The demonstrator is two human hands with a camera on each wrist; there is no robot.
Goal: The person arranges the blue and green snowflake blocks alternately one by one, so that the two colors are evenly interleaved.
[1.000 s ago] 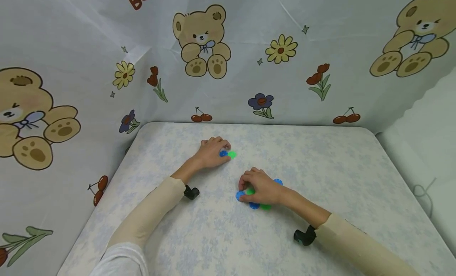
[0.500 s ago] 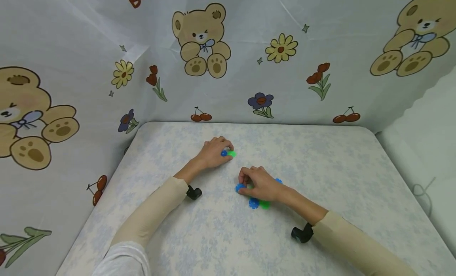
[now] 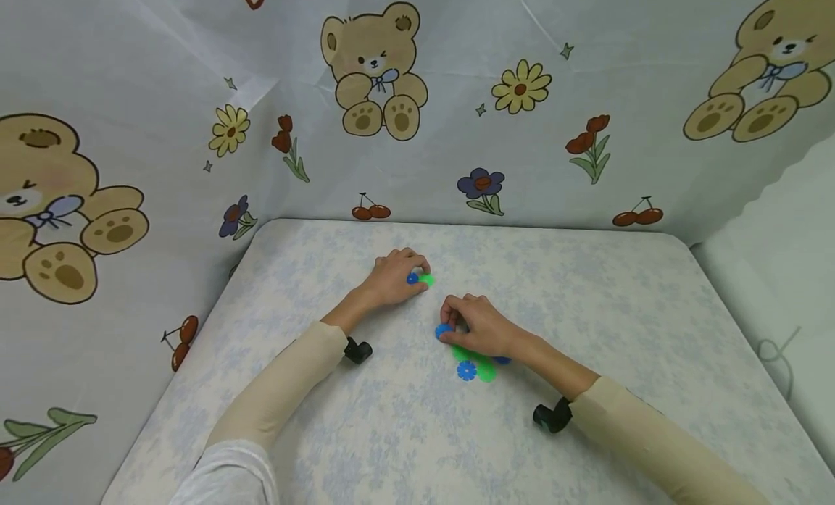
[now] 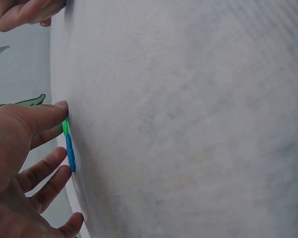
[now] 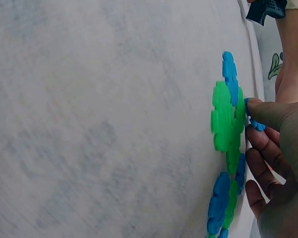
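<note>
My left hand [image 3: 394,279] is at the far part of the table. Its thumb and index finger pinch the edge of a green notched plastic disc [image 4: 65,126]. Joined to that is a blue disc [image 4: 70,153], with the other fingers spread beside it. Closer to me, my right hand [image 3: 479,327] pinches a blue notched disc [image 3: 443,332] between thumb and fingertips. Below this hand lies a group of interlocking discs: green ones [image 5: 222,116] and blue ones [image 5: 218,203]. The hand covers part of the group, so whether the pinched disc joins it I cannot tell.
A pale patterned cloth covers the table [image 3: 365,432]. Behind it hangs a white sheet [image 3: 443,27] printed with bears and flowers. Black cameras sit on the left wrist [image 3: 358,351] and the right wrist [image 3: 552,416]. A thin cord [image 3: 776,356] lies at the right.
My right hand has moved a little away from me with the blue disc. More of the disc group shows below it, and its far blue disc now appears beneath the wrist. My left hand has barely moved.
</note>
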